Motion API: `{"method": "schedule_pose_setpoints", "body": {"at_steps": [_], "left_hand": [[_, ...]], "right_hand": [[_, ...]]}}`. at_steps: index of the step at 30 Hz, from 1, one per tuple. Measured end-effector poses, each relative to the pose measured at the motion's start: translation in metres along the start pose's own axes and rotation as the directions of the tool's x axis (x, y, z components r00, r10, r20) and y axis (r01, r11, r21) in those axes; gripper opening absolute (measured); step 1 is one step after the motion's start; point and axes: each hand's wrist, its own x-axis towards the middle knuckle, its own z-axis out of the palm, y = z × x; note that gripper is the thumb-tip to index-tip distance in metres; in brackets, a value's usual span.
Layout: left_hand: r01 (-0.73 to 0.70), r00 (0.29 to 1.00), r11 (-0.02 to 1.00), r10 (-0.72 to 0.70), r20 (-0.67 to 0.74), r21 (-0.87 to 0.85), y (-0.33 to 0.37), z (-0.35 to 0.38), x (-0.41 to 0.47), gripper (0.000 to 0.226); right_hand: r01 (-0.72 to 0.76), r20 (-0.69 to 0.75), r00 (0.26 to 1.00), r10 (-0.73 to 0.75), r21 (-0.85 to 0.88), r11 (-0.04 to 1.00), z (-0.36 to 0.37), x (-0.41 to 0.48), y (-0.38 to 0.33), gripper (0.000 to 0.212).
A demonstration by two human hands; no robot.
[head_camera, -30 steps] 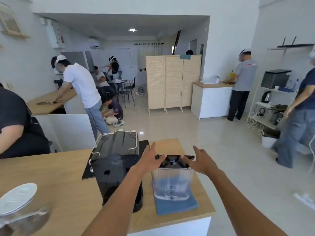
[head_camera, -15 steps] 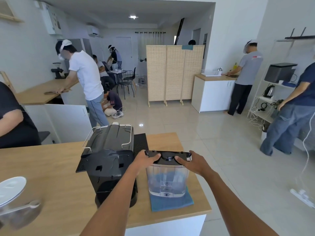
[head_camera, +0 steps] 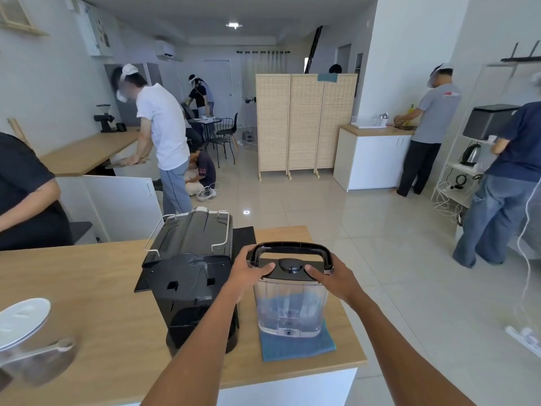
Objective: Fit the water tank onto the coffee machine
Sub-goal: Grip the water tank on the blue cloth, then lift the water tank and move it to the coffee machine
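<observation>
Two bare hands were seen reaching forward over a wooden surface, and both were closed on the top of a clear water tank. The left hand was clasped around the left end of the tank's black lid, with the thumb laid across the top of the lid and the fingers wrapped down the far side. The right hand was clasped around the right end in the same way, its thumb pressed on the lid near the centre. A black carrying handle was raised upright above the lid, between the two hands.

The tank was held upright near the right front corner of the surface, over a blue cloth; whether its base was resting on the cloth could not be told. No clear water level could be made out in it. Just to its left, not joined to it, a black coffee machine was placed with its back turned toward the viewer. A black mat was laid beneath the machine. At the left front edge a blurred clear jar with a white lid was partly in view.
</observation>
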Motion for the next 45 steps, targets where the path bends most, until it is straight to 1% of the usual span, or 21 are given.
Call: {"method": "schedule_pose_setpoints", "body": {"at_steps": [2,4,6,8,9,10,12,15,16,17,20,22,25,28,29,31,33,36,38,42,45], "left_hand": [[-0.05,0.999,0.999,0.05,-0.008,0.023,-0.001,0.001,0.001,0.061],[-0.091,0.995,0.994,0.093,-0.023,0.064,-0.002,0.002,0.001,0.057],[-0.148,0.987,0.984,0.154,-0.051,0.096,-0.003,0.004,0.003,0.045],[-0.186,0.974,0.97,0.203,-0.103,0.157,-0.004,0.01,0.003,0.03],[-0.197,0.969,0.964,0.219,-0.113,0.18,-0.003,0.014,0.001,0.03],[-0.201,0.969,0.962,0.222,-0.104,0.186,-0.003,0.017,0.0,0.037],[-0.185,0.98,0.972,0.193,-0.046,0.148,-0.001,0.021,-0.006,0.061],[-0.155,0.987,0.984,0.15,0.058,0.089,-0.002,0.015,-0.01,0.094],[-0.15,0.987,0.984,0.143,0.076,0.091,-0.002,0.014,-0.012,0.1],[-0.147,0.987,0.985,0.14,0.079,0.091,-0.002,0.014,-0.014,0.102],[-0.15,0.988,0.985,0.146,0.054,0.079,0.001,0.018,-0.017,0.089],[-0.141,0.989,0.986,0.135,0.067,0.094,0.001,0.018,-0.016,0.086],[-0.139,0.985,0.978,0.12,0.128,0.157,-0.008,0.015,-0.014,0.096],[-0.121,0.983,0.959,0.078,0.168,0.258,-0.028,0.012,-0.009,0.106],[-0.126,0.981,0.955,0.079,0.178,0.27,-0.031,0.011,-0.01,0.108],[-0.163,0.973,0.945,0.107,0.203,0.282,-0.03,0.008,-0.015,0.104],[-0.196,0.967,0.931,0.131,0.219,0.309,-0.03,0.006,-0.016,0.103],[-0.212,0.964,0.901,0.13,0.23,0.378,-0.033,0.001,-0.015,0.099],[-0.236,0.961,0.882,0.15,0.23,0.409,-0.037,0.0,-0.015,0.095],[-0.307,0.94,0.86,0.209,0.268,0.407,-0.035,0.003,-0.022,0.097],[-0.315,0.941,0.87,0.236,0.241,0.379,-0.032,0.002,-0.029,0.091]], "right_hand": [[0.032,-0.018,0.999,-0.032,0.023,0.999,0.001,-0.002,-0.001,0.06],[0.057,-0.026,0.998,-0.056,0.036,0.998,0.001,-0.003,0.0,0.07],[0.05,-0.023,0.999,-0.049,0.052,0.997,0.001,-0.003,-0.001,0.084],[0.034,-0.027,0.999,-0.032,0.077,0.996,0.002,-0.003,-0.002,0.09],[0.029,-0.021,0.999,-0.027,0.09,0.996,0.003,-0.003,-0.004,0.093],[0.021,-0.011,1.0,-0.02,0.103,0.994,0.004,-0.004,-0.005,0.095],[0.004,0.003,1.0,-0.005,0.13,0.991,0.006,-0.007,-0.008,0.101],[0.002,0.012,1.0,-0.004,0.151,0.988,0.007,-0.01,-0.007,0.101],[0.008,0.005,1.0,-0.009,0.153,0.988,0.008,-0.011,-0.007,0.1],[0.014,-0.006,1.0,-0.013,0.155,0.988,0.009,-0.011,-0.006,0.1],[0.028,-0.035,0.999,-0.023,0.158,0.987,0.012,-0.009,-0.005,0.101],[0.025,-0.015,1.0,-0.024,0.143,0.989,0.012,-0.007,-0.001,0.102],[0.053,0.046,0.997,-0.058,0.103,0.993,0.013,-0.009,0.007,0.098],[0.086,0.056,0.994,-0.09,0.074,0.994,0.018,-0.01,0.017,0.1],[0.087,0.056,0.994,-0.091,0.07,0.994,0.019,-0.009,0.018,0.1],[0.101,0.064,0.992,-0.104,0.053,0.994,0.02,-0.007,0.021,0.099],[0.155,0.073,0.985,-0.154,-0.005,0.988,0.019,-0.008,0.024,0.098],[0.26,0.102,0.963,-0.249,-0.111,0.959,0.017,-0.008,0.033,0.108],[0.291,0.08,0.956,-0.282,-0.15,0.945,0.018,-0.006,0.04,0.11],[0.32,0.03,0.947,-0.319,-0.118,0.94,0.02,-0.005,0.044,0.105],[0.326,0.01,0.945,-0.327,-0.082,0.942,0.017,-0.012,0.039,0.102]]}}
